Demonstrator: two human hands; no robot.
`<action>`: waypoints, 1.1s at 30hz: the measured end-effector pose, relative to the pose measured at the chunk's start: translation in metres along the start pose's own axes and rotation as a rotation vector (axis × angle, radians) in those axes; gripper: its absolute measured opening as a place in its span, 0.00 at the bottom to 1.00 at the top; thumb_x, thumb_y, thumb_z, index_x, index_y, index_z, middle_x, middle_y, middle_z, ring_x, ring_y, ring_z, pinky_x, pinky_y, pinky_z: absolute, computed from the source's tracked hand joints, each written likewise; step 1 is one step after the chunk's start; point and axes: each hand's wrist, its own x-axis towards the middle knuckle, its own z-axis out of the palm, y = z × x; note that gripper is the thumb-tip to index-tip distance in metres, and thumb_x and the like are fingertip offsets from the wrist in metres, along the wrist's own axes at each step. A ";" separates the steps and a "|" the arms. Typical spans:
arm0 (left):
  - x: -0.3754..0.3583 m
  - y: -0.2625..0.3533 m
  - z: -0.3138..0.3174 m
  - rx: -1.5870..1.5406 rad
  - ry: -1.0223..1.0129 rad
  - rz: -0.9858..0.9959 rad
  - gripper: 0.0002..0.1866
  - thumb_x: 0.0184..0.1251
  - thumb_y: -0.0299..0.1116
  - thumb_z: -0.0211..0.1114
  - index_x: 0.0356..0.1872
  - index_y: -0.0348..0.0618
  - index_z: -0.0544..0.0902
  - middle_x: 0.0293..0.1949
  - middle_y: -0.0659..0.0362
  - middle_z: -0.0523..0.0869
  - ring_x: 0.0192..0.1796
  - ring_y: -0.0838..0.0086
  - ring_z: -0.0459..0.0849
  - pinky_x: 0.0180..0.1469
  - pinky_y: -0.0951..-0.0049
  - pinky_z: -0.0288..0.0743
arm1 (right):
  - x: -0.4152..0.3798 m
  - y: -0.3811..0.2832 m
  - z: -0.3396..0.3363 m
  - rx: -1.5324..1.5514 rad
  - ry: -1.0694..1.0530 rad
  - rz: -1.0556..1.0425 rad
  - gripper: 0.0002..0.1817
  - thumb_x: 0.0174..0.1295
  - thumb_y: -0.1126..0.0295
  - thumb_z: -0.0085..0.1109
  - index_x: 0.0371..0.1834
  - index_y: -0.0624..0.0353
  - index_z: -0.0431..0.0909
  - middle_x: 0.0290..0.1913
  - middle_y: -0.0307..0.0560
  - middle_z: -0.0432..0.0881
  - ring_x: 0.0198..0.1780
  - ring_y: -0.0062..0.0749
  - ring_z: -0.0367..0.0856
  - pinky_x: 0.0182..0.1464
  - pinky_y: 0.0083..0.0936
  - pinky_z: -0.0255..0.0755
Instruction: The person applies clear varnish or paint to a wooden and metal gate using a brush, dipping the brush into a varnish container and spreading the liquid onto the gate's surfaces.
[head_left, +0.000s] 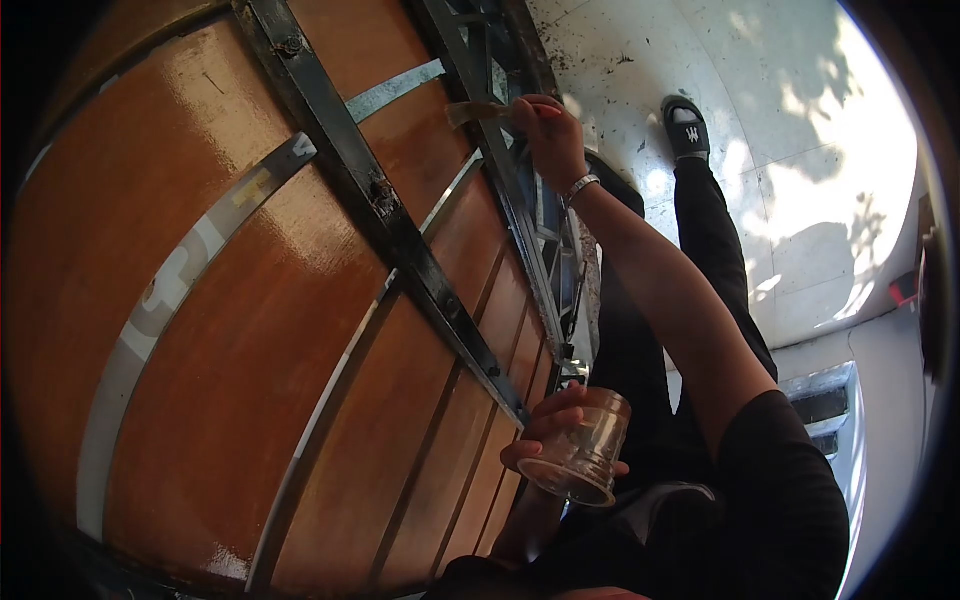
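Note:
My right hand, with a bracelet at the wrist, grips a paintbrush. The pale bristles point left and overlap a brown wooden panel beside a black metal bar; a bit of red handle shows between the fingers. Lower down, my left hand is wrapped round a clear plastic cup. The cup is tilted, its wide rim facing down in the view, with a brownish tint on its walls. Glossy, wet-looking patches shine on the panels left of the bars.
Black metal bars cross the wooden panels, with pale strips between boards. On the right lies a pale tiled floor with sun patches. My slippered foot stands there. A white window frame is at the lower right.

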 end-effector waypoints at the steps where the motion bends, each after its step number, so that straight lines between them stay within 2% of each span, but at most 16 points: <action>1: 0.001 0.001 0.003 -0.019 0.009 0.008 0.53 0.43 0.39 0.85 0.62 0.56 0.50 0.57 0.55 0.76 0.62 0.59 0.78 0.66 0.61 0.78 | 0.000 -0.005 0.000 -0.076 0.016 -0.113 0.12 0.69 0.64 0.61 0.45 0.62 0.83 0.39 0.45 0.87 0.41 0.21 0.85 0.45 0.22 0.78; 2: 0.001 0.003 0.008 -0.018 0.007 0.007 0.53 0.43 0.39 0.85 0.62 0.56 0.50 0.57 0.55 0.76 0.62 0.59 0.78 0.66 0.61 0.78 | 0.000 -0.009 0.000 -0.153 0.032 -0.224 0.11 0.67 0.64 0.62 0.45 0.60 0.83 0.38 0.45 0.87 0.40 0.21 0.84 0.44 0.22 0.78; 4: 0.001 0.011 0.022 -0.032 0.139 -0.170 0.36 0.46 0.57 0.80 0.59 0.76 0.72 0.61 0.73 0.75 0.66 0.92 0.68 0.77 0.79 0.43 | -0.011 -0.018 0.000 -0.153 -0.045 -0.278 0.11 0.69 0.64 0.61 0.45 0.61 0.83 0.38 0.44 0.87 0.40 0.21 0.84 0.45 0.22 0.78; 6: 0.000 0.008 0.012 0.076 0.060 -0.120 0.40 0.46 0.57 0.80 0.61 0.72 0.69 0.61 0.71 0.75 0.67 0.90 0.68 0.77 0.78 0.46 | -0.029 -0.041 0.006 -0.156 -0.123 -0.341 0.11 0.70 0.65 0.60 0.45 0.62 0.83 0.39 0.44 0.87 0.40 0.21 0.84 0.45 0.21 0.77; 8: -0.003 0.006 0.009 0.183 -0.018 -0.068 0.44 0.45 0.56 0.81 0.64 0.68 0.65 0.61 0.70 0.75 0.67 0.87 0.68 0.77 0.77 0.49 | -0.053 -0.060 0.010 0.376 -0.222 -0.031 0.12 0.72 0.66 0.56 0.47 0.63 0.82 0.39 0.42 0.86 0.41 0.21 0.84 0.46 0.19 0.77; 10: -0.001 0.010 0.012 0.040 -0.012 -0.109 0.53 0.43 0.39 0.85 0.62 0.57 0.49 0.58 0.55 0.76 0.65 0.59 0.76 0.68 0.60 0.75 | -0.065 -0.065 0.004 0.473 -0.231 -0.001 0.12 0.73 0.66 0.55 0.47 0.64 0.81 0.39 0.42 0.86 0.41 0.21 0.84 0.47 0.18 0.77; 11: 0.001 0.010 0.016 0.040 -0.015 -0.110 0.53 0.43 0.39 0.85 0.62 0.57 0.49 0.58 0.55 0.76 0.65 0.59 0.76 0.68 0.60 0.75 | -0.066 -0.067 0.001 0.576 -0.243 0.032 0.12 0.73 0.67 0.54 0.48 0.65 0.81 0.40 0.42 0.86 0.41 0.21 0.84 0.47 0.18 0.76; 15: 0.012 0.012 0.025 -0.018 0.073 -0.018 0.52 0.42 0.37 0.85 0.62 0.58 0.51 0.59 0.54 0.75 0.65 0.59 0.76 0.69 0.59 0.75 | -0.071 -0.026 0.003 0.511 -0.220 0.140 0.12 0.73 0.66 0.55 0.48 0.65 0.81 0.38 0.42 0.86 0.40 0.20 0.84 0.45 0.17 0.76; 17: 0.015 0.011 0.025 -0.019 0.071 0.009 0.52 0.42 0.35 0.85 0.62 0.58 0.51 0.59 0.54 0.75 0.65 0.59 0.76 0.69 0.59 0.75 | -0.060 0.004 0.002 0.257 -0.042 0.068 0.12 0.71 0.65 0.58 0.46 0.64 0.82 0.37 0.43 0.87 0.39 0.21 0.85 0.45 0.19 0.77; 18: 0.016 0.010 0.026 -0.066 0.083 0.015 0.52 0.42 0.35 0.85 0.62 0.59 0.51 0.59 0.54 0.75 0.65 0.58 0.76 0.69 0.59 0.75 | -0.054 0.010 0.001 0.263 -0.043 0.069 0.12 0.71 0.65 0.58 0.46 0.64 0.82 0.37 0.43 0.87 0.39 0.21 0.85 0.45 0.19 0.77; 20: 0.015 0.010 0.026 -0.112 0.088 0.017 0.53 0.42 0.34 0.86 0.62 0.59 0.51 0.59 0.54 0.75 0.65 0.58 0.76 0.69 0.59 0.75 | -0.044 0.019 -0.003 0.020 0.073 -0.003 0.11 0.68 0.65 0.61 0.45 0.62 0.83 0.35 0.44 0.87 0.39 0.22 0.85 0.45 0.21 0.77; 22: 0.014 0.008 0.025 -0.079 0.071 0.033 0.53 0.41 0.33 0.86 0.62 0.59 0.51 0.59 0.54 0.76 0.66 0.58 0.75 0.69 0.59 0.75 | -0.039 0.015 -0.004 0.069 0.095 0.003 0.10 0.67 0.65 0.63 0.44 0.61 0.83 0.37 0.47 0.88 0.40 0.23 0.86 0.46 0.22 0.77; 25: 0.008 0.013 0.025 -0.011 0.038 -0.077 0.53 0.41 0.35 0.86 0.61 0.58 0.50 0.58 0.54 0.76 0.66 0.59 0.75 0.68 0.60 0.76 | -0.047 -0.001 -0.005 -0.080 0.035 -0.116 0.10 0.71 0.68 0.58 0.47 0.63 0.81 0.39 0.41 0.86 0.41 0.18 0.83 0.48 0.18 0.76; 27: 0.009 0.015 0.024 -0.001 0.011 -0.066 0.53 0.42 0.36 0.86 0.61 0.58 0.50 0.58 0.55 0.76 0.66 0.60 0.75 0.68 0.61 0.76 | -0.061 -0.020 -0.002 0.194 -0.108 0.016 0.12 0.73 0.67 0.56 0.48 0.65 0.80 0.39 0.41 0.86 0.42 0.20 0.83 0.50 0.20 0.76; 30: 0.012 0.018 0.020 0.029 -0.054 -0.080 0.52 0.43 0.39 0.85 0.60 0.57 0.50 0.59 0.56 0.75 0.65 0.61 0.76 0.68 0.62 0.77 | -0.090 -0.060 -0.005 0.370 -0.195 0.112 0.14 0.74 0.65 0.53 0.49 0.67 0.79 0.38 0.41 0.85 0.42 0.20 0.82 0.50 0.21 0.76; 33: 0.009 0.018 0.021 0.064 -0.096 -0.106 0.51 0.43 0.41 0.85 0.60 0.58 0.50 0.59 0.56 0.74 0.65 0.61 0.76 0.68 0.62 0.77 | -0.104 -0.062 -0.006 0.487 -0.163 0.143 0.13 0.72 0.65 0.57 0.47 0.65 0.81 0.42 0.43 0.85 0.40 0.21 0.83 0.48 0.18 0.76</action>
